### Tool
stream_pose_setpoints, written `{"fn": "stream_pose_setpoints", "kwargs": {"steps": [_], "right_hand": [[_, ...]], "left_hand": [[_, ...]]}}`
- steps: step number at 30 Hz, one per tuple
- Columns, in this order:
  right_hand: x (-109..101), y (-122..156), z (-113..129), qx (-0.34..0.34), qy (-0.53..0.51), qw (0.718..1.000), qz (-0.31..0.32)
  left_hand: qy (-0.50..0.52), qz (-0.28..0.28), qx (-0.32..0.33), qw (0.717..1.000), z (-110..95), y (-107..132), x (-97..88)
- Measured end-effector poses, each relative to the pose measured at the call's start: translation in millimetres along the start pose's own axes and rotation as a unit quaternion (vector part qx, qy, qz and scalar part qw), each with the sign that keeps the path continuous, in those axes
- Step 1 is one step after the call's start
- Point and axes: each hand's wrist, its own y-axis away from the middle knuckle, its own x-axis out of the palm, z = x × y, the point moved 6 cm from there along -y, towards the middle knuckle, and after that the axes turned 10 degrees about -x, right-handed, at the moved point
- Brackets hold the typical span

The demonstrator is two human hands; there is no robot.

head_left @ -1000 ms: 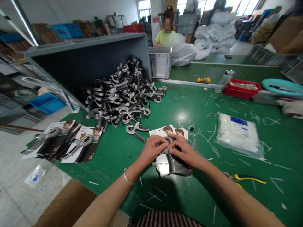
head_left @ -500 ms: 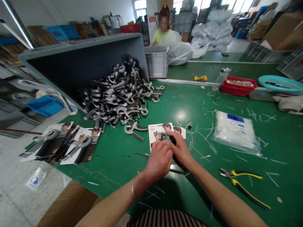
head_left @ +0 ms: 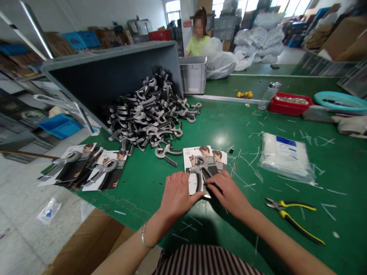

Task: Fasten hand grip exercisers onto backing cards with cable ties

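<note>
A grey and black hand grip strengthener (head_left: 198,182) lies on a printed backing card (head_left: 188,153) in front of me, its spring end away from me. My left hand (head_left: 176,194) holds the card's left side, fingers along that edge and thumb reaching across the near edge. With bent fingers, my right hand (head_left: 231,194) grasps the strengthener's right handle; its fingertips are partly hidden. Another printed card (head_left: 220,159) sticks out from beneath on the right. Just beyond, a loose hand grip strengthener (head_left: 168,152) rests on the green table (head_left: 143,206).
A tipped grey bin (head_left: 114,53) spills a heap of strengtheners (head_left: 149,110). Cards with strengtheners (head_left: 106,170) lie left. To the right are diagonal cutters (head_left: 292,217), a bag of white ties (head_left: 286,156), scattered tie scraps and a red tray (head_left: 291,105). A person (head_left: 197,38) is across the table.
My hands have moved apart from over the strengthener, the left to the card's left side and the right to the handle. More of the strengthener shows. The view has shifted slightly.
</note>
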Motion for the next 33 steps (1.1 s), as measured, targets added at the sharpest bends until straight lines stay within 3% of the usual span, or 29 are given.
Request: {"fn": "stream_pose_setpoints", "kwargs": {"steps": [5,9,14,19,22,26,30,33], "right_hand": [[22,-15,24,-0.027,0.166,0.981,0.097],[30,-26,28,-0.032,0.240,0.963,0.116],[17,-24,16,0.013,0.081,0.993,0.085],[15,-26,10,0.021,-0.023,0.999,0.040],[18,-25,6,0.042,-0.038,0.998,-0.014],[27,-22,-13,0.075,-0.033,0.995,-0.050],[34,-20,-20,0.016,0.002,0.999,-0.036],[35,-19,-17,-0.045,0.050,0.997,-0.039]], "left_hand": [[0.078,0.082,-0.027,0.993,8,-6,14.1],[0.157,0.117,-0.002,0.981,20,-8,10.8],[0.248,0.116,-0.033,0.961,48,-4,10.6],[0.340,0.088,-0.009,0.936,32,-7,13.8],[0.356,0.063,-0.014,0.932,20,-8,18.4],[0.393,0.043,-0.030,0.918,26,-15,38.6],[0.435,0.015,-0.046,0.899,40,-19,53.7],[0.433,0.011,-0.030,0.901,40,-18,58.4]]}}
